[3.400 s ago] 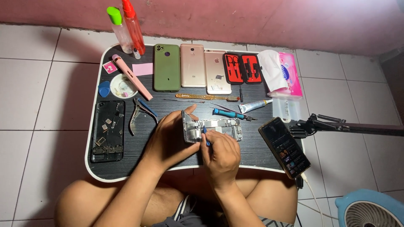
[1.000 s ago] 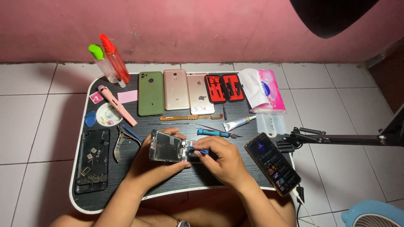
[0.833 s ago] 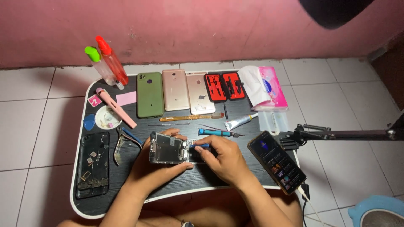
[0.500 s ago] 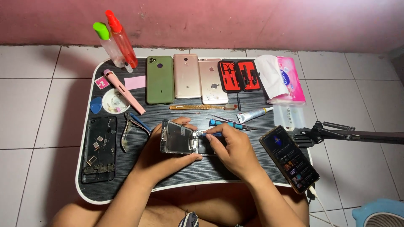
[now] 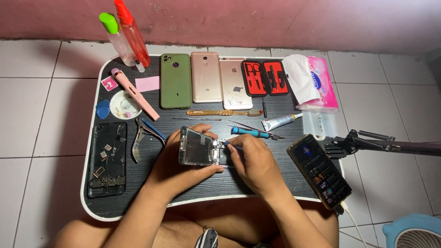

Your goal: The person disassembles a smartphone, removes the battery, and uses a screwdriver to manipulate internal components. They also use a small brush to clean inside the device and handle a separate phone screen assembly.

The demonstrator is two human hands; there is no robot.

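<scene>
Near the front edge of the surface, the left hand is clenched around an opened phone, lifted slightly at mid-surface. The right hand pinches a blue-handled tool against its inside. Along the far edge lie three phones and a red tool case

On the bench, the opened phone lies between the hands, left hand under it, right hand just beside it. Beyond the hands lie a screwdriver and three phones in a row. Pliers and a parts tray lie left of them, a lit phone right
</scene>
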